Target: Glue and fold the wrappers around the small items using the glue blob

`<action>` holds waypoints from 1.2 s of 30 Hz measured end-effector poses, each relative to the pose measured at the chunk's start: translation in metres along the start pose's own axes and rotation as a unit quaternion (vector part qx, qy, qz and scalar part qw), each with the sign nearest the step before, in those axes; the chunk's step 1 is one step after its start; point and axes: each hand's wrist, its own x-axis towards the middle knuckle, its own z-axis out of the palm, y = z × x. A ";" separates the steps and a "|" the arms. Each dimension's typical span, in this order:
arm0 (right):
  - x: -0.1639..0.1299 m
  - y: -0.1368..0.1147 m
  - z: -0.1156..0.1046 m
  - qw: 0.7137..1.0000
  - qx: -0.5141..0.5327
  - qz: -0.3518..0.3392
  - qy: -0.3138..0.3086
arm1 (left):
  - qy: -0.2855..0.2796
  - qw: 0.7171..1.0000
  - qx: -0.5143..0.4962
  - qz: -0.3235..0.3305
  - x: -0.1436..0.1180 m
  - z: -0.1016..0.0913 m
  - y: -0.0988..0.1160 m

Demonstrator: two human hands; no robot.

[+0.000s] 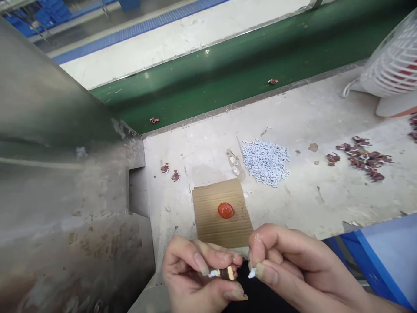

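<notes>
We held our left hand (198,278) at the near edge of the tabletop (325,117), its fingers pinched narrow around a small brown part (226,274) with a white tip showing at one end. Our right hand (286,261) sat just beside it, thumb and forefinger closed on a tiny white piece (252,274), which stayed a little apart from the brown part. Just beyond both hands lay a square of cardboard (211,226) with a red blob (225,210) near its middle. Farther toward the back of the tabletop we saw a heap of small white pieces (265,161), and toward the right edge a scatter of dark red parts (361,156). A white fan (394,69) stood at the far right corner. A green conveyor belt (228,69) ran along the far edge, and a grey metal housing (58,174) filled the left side.
</notes>
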 end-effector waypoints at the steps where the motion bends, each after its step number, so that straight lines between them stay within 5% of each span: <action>1: 0.000 0.000 0.000 1.000 -0.005 -0.002 -0.008 | 0.009 1.000 0.007 0.019 0.001 0.002 -0.001; 5: 0.000 -0.003 0.003 1.000 -0.029 -0.005 0.011 | 0.038 0.997 0.026 0.066 0.004 0.008 -0.002; 24: -0.004 0.003 -0.002 0.989 -0.133 -0.065 0.017 | -0.005 0.992 0.123 0.036 -0.006 0.000 0.006; 36: -0.011 -0.010 -0.009 0.921 -0.329 -0.190 0.086 | -0.006 0.990 0.138 0.026 -0.005 0.000 0.009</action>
